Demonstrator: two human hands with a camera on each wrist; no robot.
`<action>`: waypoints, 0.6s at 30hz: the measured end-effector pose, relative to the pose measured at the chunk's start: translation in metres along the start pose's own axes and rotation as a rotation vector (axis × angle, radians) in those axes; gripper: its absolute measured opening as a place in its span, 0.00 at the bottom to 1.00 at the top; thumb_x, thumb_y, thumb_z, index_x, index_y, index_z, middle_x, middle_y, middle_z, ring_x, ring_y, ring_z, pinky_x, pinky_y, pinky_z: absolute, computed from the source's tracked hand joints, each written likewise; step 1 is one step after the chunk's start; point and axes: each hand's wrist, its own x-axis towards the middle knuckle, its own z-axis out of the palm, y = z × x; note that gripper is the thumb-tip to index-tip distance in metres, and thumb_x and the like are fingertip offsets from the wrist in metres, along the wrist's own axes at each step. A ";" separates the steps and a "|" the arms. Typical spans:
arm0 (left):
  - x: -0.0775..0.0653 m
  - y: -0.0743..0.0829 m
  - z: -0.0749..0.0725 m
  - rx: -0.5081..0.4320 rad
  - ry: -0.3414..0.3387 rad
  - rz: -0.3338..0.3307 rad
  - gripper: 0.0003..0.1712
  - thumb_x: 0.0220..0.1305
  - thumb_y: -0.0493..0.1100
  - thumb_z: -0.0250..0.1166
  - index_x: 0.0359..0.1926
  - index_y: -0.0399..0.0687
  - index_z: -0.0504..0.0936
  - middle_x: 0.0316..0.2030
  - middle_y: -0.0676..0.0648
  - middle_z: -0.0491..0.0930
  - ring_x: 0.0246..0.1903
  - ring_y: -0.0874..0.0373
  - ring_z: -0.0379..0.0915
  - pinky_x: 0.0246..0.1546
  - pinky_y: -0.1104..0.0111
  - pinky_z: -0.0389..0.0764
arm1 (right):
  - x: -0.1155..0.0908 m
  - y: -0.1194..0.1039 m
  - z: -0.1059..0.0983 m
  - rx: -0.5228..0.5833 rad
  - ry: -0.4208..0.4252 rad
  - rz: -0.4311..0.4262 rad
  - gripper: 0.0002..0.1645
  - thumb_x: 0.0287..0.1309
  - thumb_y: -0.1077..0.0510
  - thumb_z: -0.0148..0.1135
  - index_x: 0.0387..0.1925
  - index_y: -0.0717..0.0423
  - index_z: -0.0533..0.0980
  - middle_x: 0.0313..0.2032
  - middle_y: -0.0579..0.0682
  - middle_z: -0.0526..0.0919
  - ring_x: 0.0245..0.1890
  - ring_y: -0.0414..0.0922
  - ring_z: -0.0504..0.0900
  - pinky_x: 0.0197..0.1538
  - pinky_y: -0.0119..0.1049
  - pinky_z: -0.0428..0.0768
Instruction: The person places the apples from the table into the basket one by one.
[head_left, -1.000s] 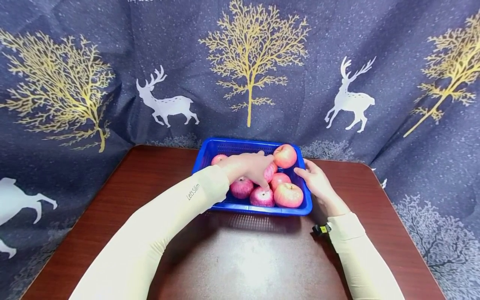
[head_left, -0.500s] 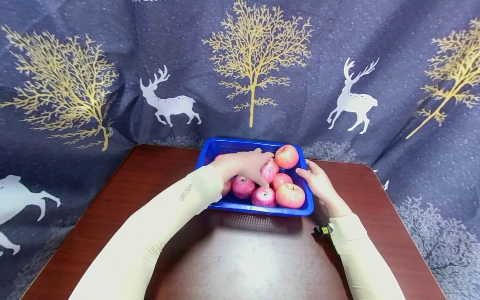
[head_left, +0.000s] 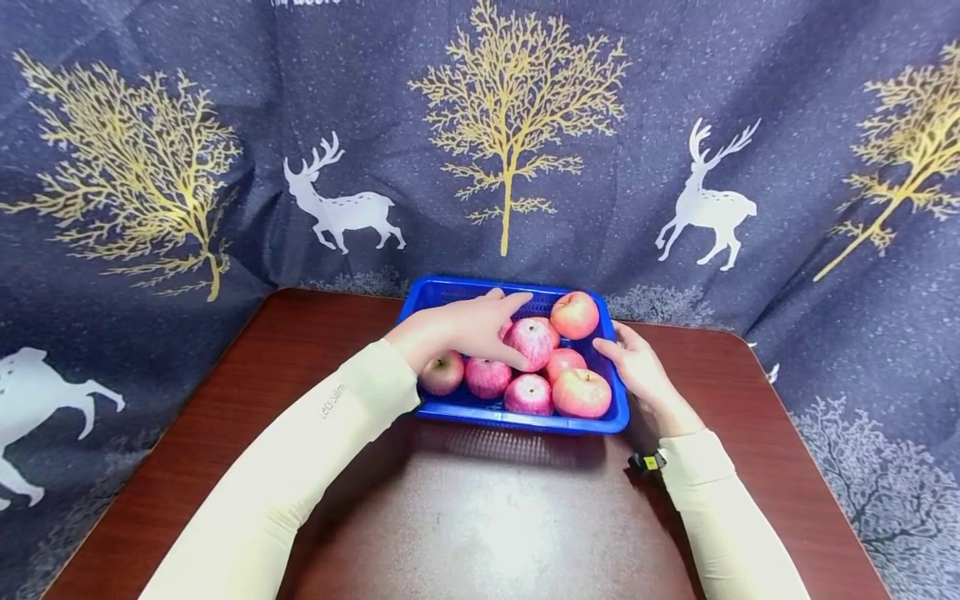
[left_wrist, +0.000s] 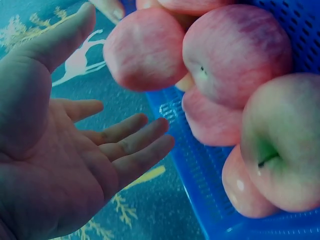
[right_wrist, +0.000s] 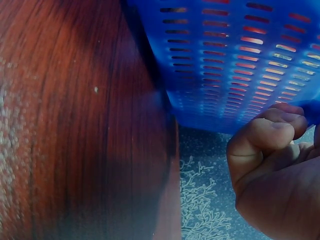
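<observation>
A blue plastic basket [head_left: 517,422] holds several red apples and stands at the back of the table. My left hand [head_left: 467,327] reaches over it with fingers spread, thumb close to a striped apple [head_left: 532,343] on top of the pile. In the left wrist view the palm of the left hand [left_wrist: 70,160] faces the apples and holds nothing; a greenish apple [left_wrist: 285,145] with a stem shows at the right. My right hand [head_left: 639,371] grips the basket's right rim, thumb on top. The right wrist view shows its fingers [right_wrist: 272,134] curled at the slotted wall.
A paler apple [head_left: 575,315] lies in the back right corner, another [head_left: 582,393] at the front right. The brown table [head_left: 480,517] extends in front of the basket. A dark curtain [head_left: 600,208] with deer and trees hangs right behind it.
My left hand has drawn back to the left with its fingers spread, uncovering the striped apple and a greenish one at the left. The right hand stays on the rim.
</observation>
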 end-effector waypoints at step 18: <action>-0.049 -0.057 -0.023 -0.221 0.268 0.024 0.61 0.48 0.77 0.66 0.76 0.60 0.52 0.58 0.49 0.65 0.58 0.56 0.65 0.56 0.62 0.70 | -0.004 0.000 0.001 0.048 -0.007 -0.007 0.33 0.70 0.50 0.57 0.69 0.58 0.60 0.57 0.73 0.73 0.49 0.56 0.81 0.46 0.43 0.81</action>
